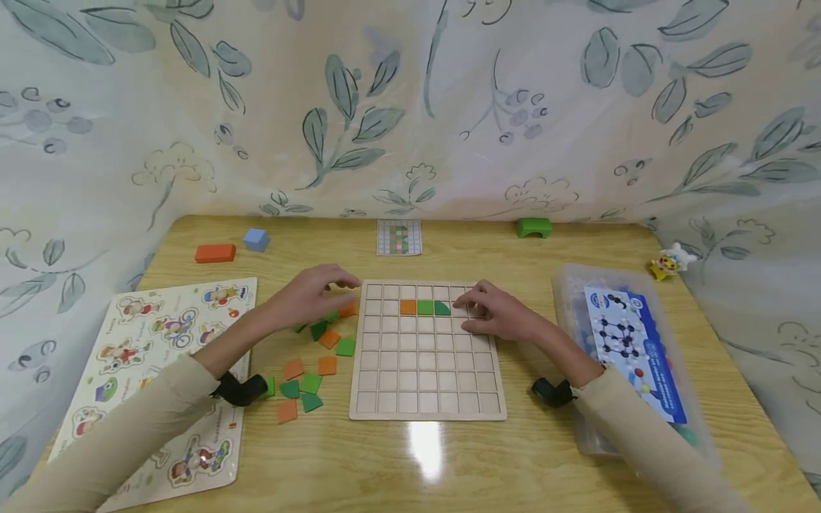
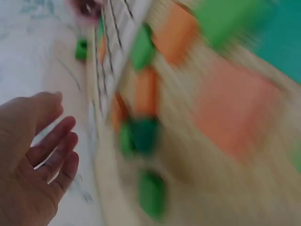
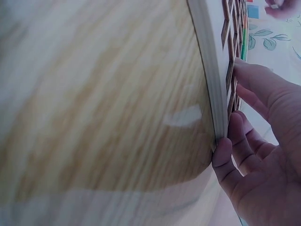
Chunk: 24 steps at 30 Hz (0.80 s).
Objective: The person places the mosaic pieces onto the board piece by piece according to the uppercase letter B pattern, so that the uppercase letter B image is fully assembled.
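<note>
A wooden grid board (image 1: 427,367) lies on the table between the hands. In its second row sit an orange square tile (image 1: 408,307), a green square tile (image 1: 425,307) and a dark green quarter-round tile (image 1: 442,308). My left hand (image 1: 312,293) hovers by the board's upper left edge over loose tiles; its fingers are loosely bent with nothing between them in the left wrist view. My right hand (image 1: 497,311) rests on the board's upper right part, fingertips on the cells and, in the right wrist view, one finger (image 3: 223,153) at the board's edge.
Loose orange and green tiles (image 1: 311,383) lie left of the board. A pattern card (image 1: 383,239) is behind it. At left lies a picture puzzle board (image 1: 96,427); at right, a plastic box (image 1: 571,285). Red (image 1: 215,254), blue (image 1: 256,240) and green (image 1: 534,227) blocks and a figurine (image 1: 668,262) stand farther back.
</note>
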### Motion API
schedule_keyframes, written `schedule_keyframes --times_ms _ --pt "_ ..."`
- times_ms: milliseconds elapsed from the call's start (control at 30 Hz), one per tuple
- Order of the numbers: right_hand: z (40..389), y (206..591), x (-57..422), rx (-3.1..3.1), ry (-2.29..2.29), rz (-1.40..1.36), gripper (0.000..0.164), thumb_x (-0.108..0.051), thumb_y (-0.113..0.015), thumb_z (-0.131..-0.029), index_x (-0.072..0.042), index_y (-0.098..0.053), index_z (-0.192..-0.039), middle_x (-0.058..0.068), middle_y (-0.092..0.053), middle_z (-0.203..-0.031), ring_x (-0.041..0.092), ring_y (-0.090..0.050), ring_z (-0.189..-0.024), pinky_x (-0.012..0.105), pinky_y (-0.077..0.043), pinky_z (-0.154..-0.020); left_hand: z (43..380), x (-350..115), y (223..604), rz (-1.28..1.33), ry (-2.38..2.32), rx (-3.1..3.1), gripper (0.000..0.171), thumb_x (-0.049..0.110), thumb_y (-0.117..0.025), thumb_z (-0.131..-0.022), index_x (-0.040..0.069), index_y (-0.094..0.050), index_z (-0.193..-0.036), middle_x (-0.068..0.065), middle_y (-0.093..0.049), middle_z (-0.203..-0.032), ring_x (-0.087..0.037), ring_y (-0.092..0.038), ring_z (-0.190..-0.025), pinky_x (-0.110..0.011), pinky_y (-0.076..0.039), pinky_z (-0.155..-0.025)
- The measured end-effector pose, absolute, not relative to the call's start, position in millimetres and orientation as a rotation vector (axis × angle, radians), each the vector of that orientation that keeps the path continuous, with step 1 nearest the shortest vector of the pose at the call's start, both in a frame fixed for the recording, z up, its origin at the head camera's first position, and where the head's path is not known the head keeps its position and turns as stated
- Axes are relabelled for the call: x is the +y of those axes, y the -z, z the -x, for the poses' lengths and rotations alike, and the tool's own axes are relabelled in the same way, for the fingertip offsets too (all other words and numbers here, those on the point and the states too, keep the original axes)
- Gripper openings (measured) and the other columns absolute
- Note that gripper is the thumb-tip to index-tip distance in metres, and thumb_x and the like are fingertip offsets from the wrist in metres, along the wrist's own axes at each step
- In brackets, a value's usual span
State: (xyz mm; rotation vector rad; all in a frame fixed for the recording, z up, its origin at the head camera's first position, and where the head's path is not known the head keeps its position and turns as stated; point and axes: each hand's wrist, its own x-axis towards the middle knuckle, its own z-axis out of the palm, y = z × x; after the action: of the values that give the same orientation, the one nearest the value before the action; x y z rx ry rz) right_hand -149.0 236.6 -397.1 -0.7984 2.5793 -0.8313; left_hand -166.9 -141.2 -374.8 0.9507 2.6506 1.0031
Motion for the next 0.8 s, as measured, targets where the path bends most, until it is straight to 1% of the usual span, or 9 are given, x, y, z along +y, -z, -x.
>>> schedule_keyframes --times_ms 67,133,233,300,367,433,500,667,800 --pt "147 397 235 2.573 0.826 0.789 0.036 -0.021 -0.068 -0.091 -0.011 -0.062 -0.125 0.009 -0.049 -0.107 0.015 -0.049 -0.086 0.031 -0.043 -0.076 163 -165 383 -0.923 -1.033 2.662 0.029 0.022 -0.063 -0.096 0.008 -0.066 -0.121 -0.008 -0.067 -0.117 -0.024 -0.062 -0.108 -0.042 -0.052 -0.087" --pt "147 398 233 2.567 0.822 0.779 0.036 -0.022 -0.068 -0.092 -0.013 -0.062 -0.126 0.009 -0.049 -0.107 0.015 -0.049 -0.086 0.031 -0.043 -0.077 158 -185 389 -0.881 -1.046 2.675 0.029 0.022 -0.063 -0.095 0.009 -0.066 -0.121 -0.006 -0.067 -0.117 -0.023 -0.062 -0.108 -0.040 -0.052 -0.087" --pt "147 399 233 2.566 0.820 0.758 0.036 -0.023 -0.068 -0.092 -0.014 -0.062 -0.126 0.008 -0.049 -0.108 0.015 -0.048 -0.087 0.032 -0.043 -0.078 153 -205 398 -0.829 -1.059 2.687 0.027 0.020 -0.064 -0.094 0.011 -0.066 -0.120 -0.004 -0.067 -0.116 -0.017 -0.062 -0.103 -0.033 -0.052 -0.084" --pt "148 400 234 2.569 0.812 0.754 0.036 -0.023 -0.068 -0.092 -0.014 -0.062 -0.126 0.008 -0.049 -0.107 0.015 -0.048 -0.087 0.032 -0.043 -0.078 151 -212 402 -0.810 -1.057 2.677 0.028 0.021 -0.065 -0.094 0.012 -0.066 -0.120 -0.003 -0.067 -0.117 -0.016 -0.061 -0.103 -0.029 -0.051 -0.084" --pt "148 400 235 2.563 0.813 0.751 0.036 -0.023 -0.068 -0.092 -0.013 -0.062 -0.126 0.009 -0.049 -0.107 0.015 -0.049 -0.087 0.032 -0.043 -0.078 151 -216 407 -0.796 -1.067 2.642 0.030 0.023 -0.064 -0.094 0.013 -0.065 -0.123 -0.004 -0.066 -0.120 -0.016 -0.060 -0.107 -0.027 -0.048 -0.087" --pt "149 400 236 2.564 0.807 0.746 0.036 -0.023 -0.068 -0.092 -0.014 -0.062 -0.126 0.008 -0.049 -0.107 0.015 -0.049 -0.087 0.032 -0.044 -0.078 152 -218 410 -0.768 -1.085 2.584 0.034 0.025 -0.062 -0.096 0.014 -0.062 -0.128 -0.005 -0.064 -0.125 -0.020 -0.058 -0.114 -0.027 -0.047 -0.092" --pt "149 400 237 2.563 0.814 0.747 0.036 -0.023 -0.068 -0.092 -0.013 -0.062 -0.126 0.009 -0.049 -0.107 0.015 -0.049 -0.088 0.033 -0.044 -0.078 155 -219 413 -0.716 -1.107 2.520 0.037 0.028 -0.060 -0.097 0.014 -0.058 -0.132 -0.006 -0.062 -0.129 -0.020 -0.057 -0.116 -0.025 -0.046 -0.094" --pt "150 398 236 2.565 0.814 0.746 0.036 -0.021 -0.068 -0.091 -0.012 -0.063 -0.125 0.008 -0.048 -0.104 0.016 -0.048 -0.087 0.032 -0.043 -0.078 163 -218 413 -0.559 -1.162 2.440 0.041 0.034 -0.055 -0.099 0.014 -0.056 -0.135 -0.007 -0.062 -0.127 -0.011 -0.057 -0.107 -0.019 -0.046 -0.088" --pt "149 397 235 2.569 0.812 0.750 0.036 -0.021 -0.068 -0.091 -0.012 -0.062 -0.125 0.008 -0.048 -0.104 0.016 -0.047 -0.087 0.032 -0.042 -0.078 165 -214 412 -0.532 -1.197 2.430 0.042 0.035 -0.055 -0.099 0.012 -0.056 -0.135 -0.008 -0.062 -0.124 -0.007 -0.055 -0.102 -0.018 -0.045 -0.085"
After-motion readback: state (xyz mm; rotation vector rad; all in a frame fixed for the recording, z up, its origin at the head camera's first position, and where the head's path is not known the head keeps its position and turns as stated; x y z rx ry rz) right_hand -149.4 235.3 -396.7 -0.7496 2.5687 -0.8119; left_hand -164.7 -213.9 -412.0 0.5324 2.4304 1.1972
